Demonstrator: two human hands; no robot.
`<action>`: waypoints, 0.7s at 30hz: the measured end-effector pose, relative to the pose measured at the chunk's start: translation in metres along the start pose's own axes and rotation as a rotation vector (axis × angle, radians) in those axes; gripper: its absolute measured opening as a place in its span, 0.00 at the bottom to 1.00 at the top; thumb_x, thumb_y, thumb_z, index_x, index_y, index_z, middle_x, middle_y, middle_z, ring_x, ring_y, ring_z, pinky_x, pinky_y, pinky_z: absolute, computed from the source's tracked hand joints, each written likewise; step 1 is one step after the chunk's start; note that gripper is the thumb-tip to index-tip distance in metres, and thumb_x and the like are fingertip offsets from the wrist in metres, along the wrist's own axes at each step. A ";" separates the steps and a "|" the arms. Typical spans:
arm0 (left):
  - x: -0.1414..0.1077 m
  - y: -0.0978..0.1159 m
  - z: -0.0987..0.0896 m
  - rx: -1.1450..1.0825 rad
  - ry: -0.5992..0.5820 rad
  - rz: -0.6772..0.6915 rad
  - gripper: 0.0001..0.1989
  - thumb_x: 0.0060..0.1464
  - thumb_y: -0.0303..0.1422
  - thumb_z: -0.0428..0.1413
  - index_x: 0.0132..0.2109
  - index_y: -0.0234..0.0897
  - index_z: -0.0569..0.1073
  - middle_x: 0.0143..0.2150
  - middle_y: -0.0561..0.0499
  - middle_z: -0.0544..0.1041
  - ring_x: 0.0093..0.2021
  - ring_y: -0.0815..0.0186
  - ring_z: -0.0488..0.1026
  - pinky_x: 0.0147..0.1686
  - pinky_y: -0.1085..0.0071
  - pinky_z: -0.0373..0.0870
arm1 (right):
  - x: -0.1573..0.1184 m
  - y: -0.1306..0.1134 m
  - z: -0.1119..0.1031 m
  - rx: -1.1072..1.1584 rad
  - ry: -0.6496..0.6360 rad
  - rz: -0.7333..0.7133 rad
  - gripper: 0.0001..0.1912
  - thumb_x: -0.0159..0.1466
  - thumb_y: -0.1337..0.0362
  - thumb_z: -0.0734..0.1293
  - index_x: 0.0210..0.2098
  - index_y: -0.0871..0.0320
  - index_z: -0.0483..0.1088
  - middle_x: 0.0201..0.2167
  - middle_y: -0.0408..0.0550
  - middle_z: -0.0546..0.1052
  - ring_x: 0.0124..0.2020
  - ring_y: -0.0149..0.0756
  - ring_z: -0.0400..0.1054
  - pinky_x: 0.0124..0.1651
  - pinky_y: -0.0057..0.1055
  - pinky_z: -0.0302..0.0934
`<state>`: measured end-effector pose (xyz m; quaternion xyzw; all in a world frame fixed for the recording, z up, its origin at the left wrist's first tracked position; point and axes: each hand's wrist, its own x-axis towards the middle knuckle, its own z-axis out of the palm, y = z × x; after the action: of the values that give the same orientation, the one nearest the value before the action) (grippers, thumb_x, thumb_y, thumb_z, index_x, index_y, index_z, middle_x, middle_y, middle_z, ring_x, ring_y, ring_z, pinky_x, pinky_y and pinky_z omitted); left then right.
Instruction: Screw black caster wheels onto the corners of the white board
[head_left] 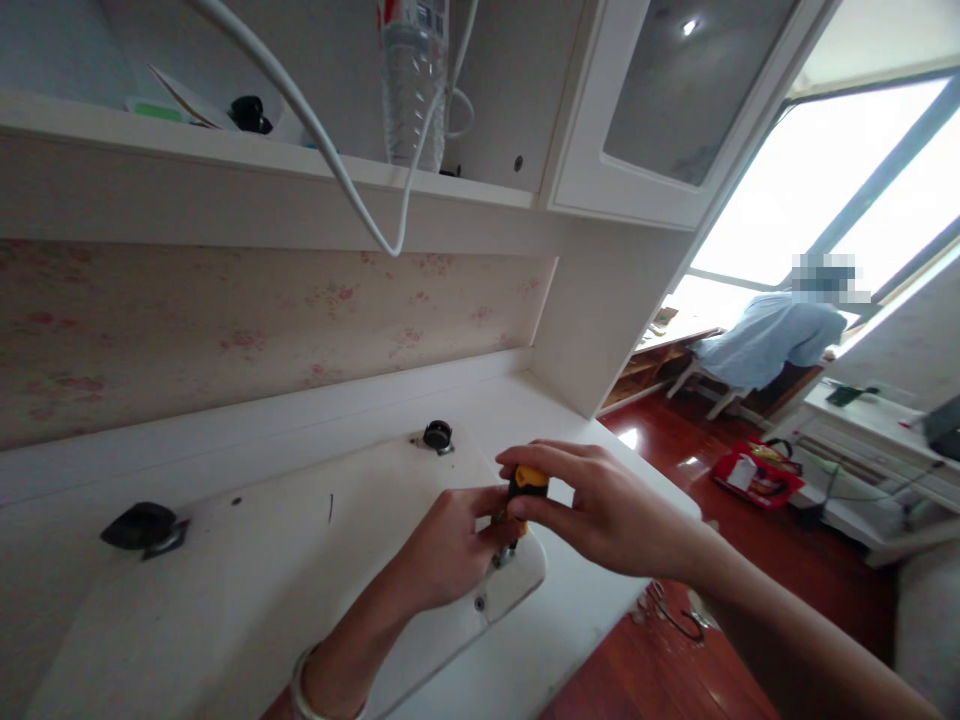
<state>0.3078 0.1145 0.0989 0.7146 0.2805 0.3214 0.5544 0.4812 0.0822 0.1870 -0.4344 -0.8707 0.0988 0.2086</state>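
Observation:
A short yellow-and-black screwdriver (pixel 529 480) stands nearly upright over the near right corner of a white board (pixel 277 590). My right hand (pixel 607 505) is closed around the top of its handle, fingers on the far side and thumb on the near side. Lower down, my left hand (pixel 450 545) pinches around the screwdriver's lower part, hiding most of it. Beneath the fingers shows a small metal fitting (pixel 504 556) on the board, partly covered. Two black caster wheels are on the board, one caster (pixel 437 436) at the far corner and another caster (pixel 142 527) at the left.
The board lies on a white desk (pixel 600 450). Overhead, a shelf (pixel 300 160) holds a plastic bottle (pixel 415 90), and a white cable (pixel 330 150) hangs below its edge. A person (pixel 772 335) sits by the window at the right. A red bag (pixel 757 472) rests on the floor.

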 end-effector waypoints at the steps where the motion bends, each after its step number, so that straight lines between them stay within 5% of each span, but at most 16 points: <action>1: 0.000 0.000 0.001 0.016 0.010 0.018 0.07 0.52 0.26 0.58 0.39 0.38 0.76 0.38 0.52 0.79 0.40 0.64 0.74 0.41 0.71 0.69 | 0.000 0.000 0.002 -0.043 0.043 0.036 0.15 0.67 0.55 0.64 0.48 0.56 0.70 0.38 0.47 0.77 0.36 0.35 0.72 0.39 0.32 0.66; 4: 0.000 -0.002 0.003 0.103 0.136 0.044 0.08 0.45 0.25 0.63 0.35 0.38 0.75 0.36 0.53 0.78 0.38 0.64 0.74 0.39 0.72 0.68 | 0.000 -0.002 0.007 -0.154 0.100 0.110 0.17 0.66 0.51 0.64 0.44 0.58 0.72 0.35 0.48 0.76 0.31 0.37 0.71 0.34 0.35 0.66; 8: 0.000 -0.004 0.001 0.088 0.100 0.028 0.05 0.51 0.24 0.56 0.32 0.38 0.75 0.31 0.53 0.78 0.33 0.66 0.74 0.34 0.72 0.68 | -0.001 -0.002 0.003 -0.012 -0.040 0.008 0.26 0.71 0.58 0.58 0.66 0.56 0.54 0.60 0.55 0.68 0.55 0.38 0.67 0.53 0.35 0.64; 11: -0.001 0.000 -0.001 -0.012 0.036 0.018 0.12 0.52 0.25 0.56 0.44 0.40 0.76 0.38 0.52 0.80 0.39 0.64 0.76 0.39 0.72 0.70 | -0.002 0.000 0.001 0.014 0.009 -0.004 0.19 0.71 0.59 0.59 0.58 0.57 0.65 0.49 0.52 0.75 0.47 0.35 0.71 0.48 0.32 0.66; 14: 0.000 0.004 0.000 -0.019 0.130 0.029 0.18 0.48 0.26 0.62 0.48 0.41 0.76 0.42 0.52 0.80 0.42 0.63 0.76 0.42 0.72 0.70 | -0.001 -0.001 0.003 -0.106 0.145 0.051 0.16 0.67 0.52 0.64 0.43 0.59 0.73 0.33 0.48 0.75 0.30 0.34 0.70 0.34 0.34 0.66; 19: 0.002 0.007 -0.003 0.120 0.106 0.044 0.06 0.54 0.27 0.57 0.37 0.39 0.79 0.34 0.53 0.81 0.36 0.64 0.76 0.38 0.71 0.69 | -0.004 -0.001 0.000 -0.014 0.019 -0.013 0.20 0.71 0.60 0.58 0.61 0.55 0.62 0.56 0.53 0.71 0.53 0.37 0.68 0.52 0.35 0.65; 21: 0.001 0.007 -0.005 0.085 0.043 0.052 0.08 0.56 0.28 0.55 0.41 0.39 0.78 0.38 0.53 0.81 0.39 0.63 0.76 0.40 0.71 0.69 | -0.005 0.000 0.001 0.019 0.067 -0.032 0.18 0.71 0.62 0.59 0.59 0.55 0.65 0.53 0.53 0.73 0.50 0.36 0.70 0.50 0.34 0.66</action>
<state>0.3056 0.1168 0.1072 0.7375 0.2870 0.3387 0.5090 0.4840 0.0779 0.1849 -0.4213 -0.8691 0.0889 0.2435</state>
